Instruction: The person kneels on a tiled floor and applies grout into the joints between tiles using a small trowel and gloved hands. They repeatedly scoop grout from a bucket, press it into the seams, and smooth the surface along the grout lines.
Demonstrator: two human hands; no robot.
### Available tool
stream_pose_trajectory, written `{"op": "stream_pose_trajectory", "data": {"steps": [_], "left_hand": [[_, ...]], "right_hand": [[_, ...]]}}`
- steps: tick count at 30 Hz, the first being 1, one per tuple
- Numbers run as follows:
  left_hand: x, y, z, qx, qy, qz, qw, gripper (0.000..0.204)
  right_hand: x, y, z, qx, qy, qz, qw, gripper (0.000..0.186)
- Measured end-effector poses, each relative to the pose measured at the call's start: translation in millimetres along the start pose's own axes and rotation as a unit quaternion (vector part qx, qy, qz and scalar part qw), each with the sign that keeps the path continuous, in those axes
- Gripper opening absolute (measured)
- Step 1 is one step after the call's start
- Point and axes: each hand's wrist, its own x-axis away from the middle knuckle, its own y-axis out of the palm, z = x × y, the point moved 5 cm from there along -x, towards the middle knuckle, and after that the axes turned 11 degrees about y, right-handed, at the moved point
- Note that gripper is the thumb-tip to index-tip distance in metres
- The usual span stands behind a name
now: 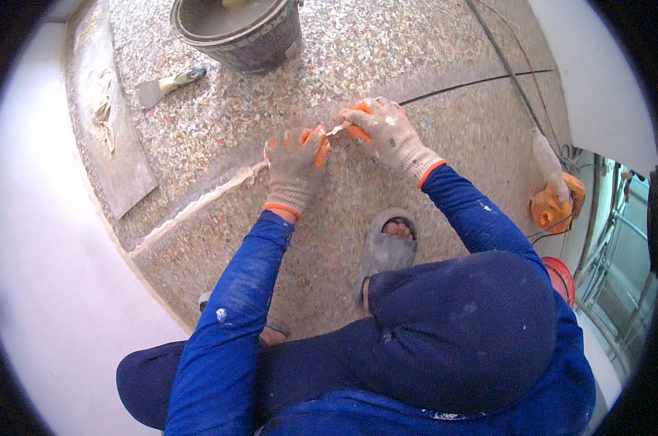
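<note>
Both my hands wear pale work gloves with orange fingers, close together over a long seam in the speckled floor. My left hand has its fingers curled and closed at the near end of a short, cream-coloured, paste-smeared strip. The strip's other end meets the pinched fingers of my right hand. Left of my hands the seam carries a raised line of cream paste. To their right it shows as a dark, narrow gap. The fingertips partly hide the strip.
A bucket with greyish liquid stands at the far side. A putty knife lies left of it, near a paste-smeared board along the white wall. A cable runs at right toward an orange tool. My sandalled foot is close behind.
</note>
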Motion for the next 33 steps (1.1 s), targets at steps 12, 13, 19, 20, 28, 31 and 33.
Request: {"op": "stream_pose_trajectory", "data": {"steps": [12, 13, 19, 20, 28, 31, 33], "left_hand": [[-14.3, 1.8, 14.8, -0.016, 0.018, 0.027, 0.999, 0.023], [-15.1, 1.1, 17.4, -0.004, 0.026, 0.034, 0.999, 0.022], [-30.0, 8.2, 24.3, 0.011, 0.025, 0.013, 1.000, 0.021], [-31.8, 7.8, 22.5, 0.015, 0.019, 0.009, 1.000, 0.021], [-42.2, 12.6, 26.3, 0.022, 0.016, -0.025, 0.999, 0.025], [-49.4, 18.9, 29.4, 0.001, 0.033, -0.047, 0.998, 0.025], [-49.8, 14.7, 27.7, 0.004, 0.038, -0.014, 0.999, 0.023]], "right_hand": [[-3.4, -10.8, 4.2, 0.032, 0.014, -0.030, 0.999, 0.020], [-2.4, -11.8, 0.8, 0.008, -0.012, -0.018, 1.000, 0.020], [-5.1, -0.1, 8.8, 0.080, 0.011, -0.042, 0.996, 0.020], [-4.7, -3.1, 10.5, 0.040, -0.007, -0.037, 0.999, 0.020], [-4.1, -25.9, 28.2, -0.035, 0.003, -0.033, 0.999, 0.020], [-4.5, -14.6, 18.8, 0.034, 0.012, -0.058, 0.998, 0.022], [-1.6, -10.8, 18.6, 0.053, 0.030, -0.063, 0.996, 0.024]]}}
